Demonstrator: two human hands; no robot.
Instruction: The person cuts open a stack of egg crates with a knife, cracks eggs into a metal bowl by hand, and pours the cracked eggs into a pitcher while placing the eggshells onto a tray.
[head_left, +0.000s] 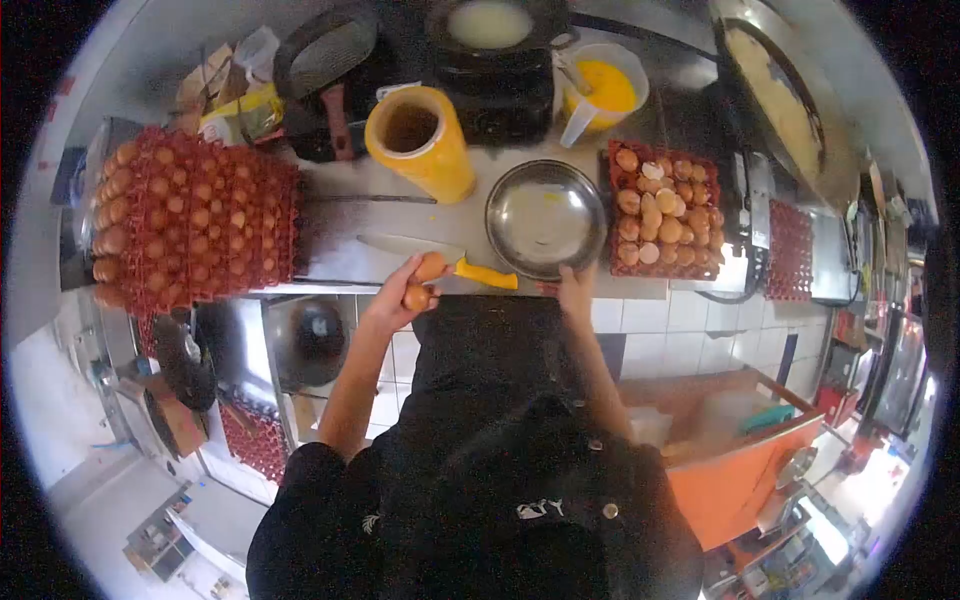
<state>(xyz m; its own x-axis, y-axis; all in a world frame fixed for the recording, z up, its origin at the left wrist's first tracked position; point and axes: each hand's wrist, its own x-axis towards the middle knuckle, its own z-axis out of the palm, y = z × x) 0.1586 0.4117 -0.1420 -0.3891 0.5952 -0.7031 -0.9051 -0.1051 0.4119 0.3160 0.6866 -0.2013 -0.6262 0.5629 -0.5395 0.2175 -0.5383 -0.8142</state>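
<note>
- My left hand [396, 298] is just left of the middle of the frame, and its fingers are bent round two eggs.
- The top egg [431, 266] is up by my fingertips.
- The low egg [416, 298] sits just under it, in the same hand.
- My right hand [577, 293] is right of the middle, with its fingers at the low edge of the bowl [496, 228]. I can't tell how tight they are.
- The bowl is up and to the right of my eggs, well apart from them, with a bit of yellow in it.
- The knife [490, 275] lies between my hands, its yellow handle just right of the top egg.
- A yellow tub [443, 165] leans above my left hand.
- Right of the bowl is a red tray [640, 271] with shells [650, 203] in it.
- A big egg stack [200, 225] is at the left.
- A jug [638, 68] of yellow stuff is at the top right.
</note>
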